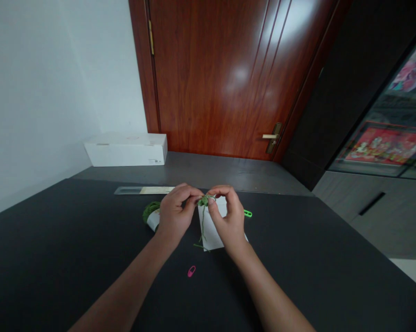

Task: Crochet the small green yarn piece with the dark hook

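Note:
A small piece of green yarn work (203, 201) is held up between my two hands near the middle of the view. My left hand (178, 209) pinches its left side between thumb and fingertips. At its right side, my right hand (228, 212) is closed on the piece with thumb and forefinger. Strands of green yarn hang down from it over a white sheet (213, 235) on the black table. Behind my left wrist lies a green yarn ball (150, 210) with a white band. Any tool in my fingers is too small to make out.
On the black table (90, 258) lie a pink stitch marker (191, 271) near me and a bright green one (248, 213) beside my right hand. A clear, flat strip package (139, 190) is farther back. A long white box (128, 150) stands by the wall, left of a wooden door.

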A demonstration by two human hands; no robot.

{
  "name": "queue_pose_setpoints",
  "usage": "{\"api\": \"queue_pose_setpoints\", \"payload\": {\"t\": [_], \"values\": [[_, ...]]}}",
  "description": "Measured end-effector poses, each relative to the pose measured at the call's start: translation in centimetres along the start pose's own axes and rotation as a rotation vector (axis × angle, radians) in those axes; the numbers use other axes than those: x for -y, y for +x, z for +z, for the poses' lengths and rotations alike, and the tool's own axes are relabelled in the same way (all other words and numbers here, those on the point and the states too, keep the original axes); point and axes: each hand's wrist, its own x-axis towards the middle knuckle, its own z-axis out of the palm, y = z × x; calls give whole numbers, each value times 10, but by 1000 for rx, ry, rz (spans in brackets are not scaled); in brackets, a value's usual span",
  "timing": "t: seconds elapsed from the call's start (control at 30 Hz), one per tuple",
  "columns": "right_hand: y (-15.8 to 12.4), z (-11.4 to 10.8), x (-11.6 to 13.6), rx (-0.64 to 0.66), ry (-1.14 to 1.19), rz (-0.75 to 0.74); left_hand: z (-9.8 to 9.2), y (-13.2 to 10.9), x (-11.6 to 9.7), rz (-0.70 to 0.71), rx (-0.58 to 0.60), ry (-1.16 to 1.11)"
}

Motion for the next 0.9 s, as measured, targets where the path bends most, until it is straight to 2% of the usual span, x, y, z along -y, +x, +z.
{"api": "queue_pose_setpoints", "payload": {"t": [0.33,0.5,0.73,0.9], "values": [[2,1,1,3,50,-47,2,-1,5,82,17,25],[2,1,4,71,47,-102,3,-2,8,106,20,54],[-6,4,-7,11,167,65,-2,0,2,83,-11,113],[-6,9,-8,70,355,245,-4,0,-1,79,-33,148]]}}
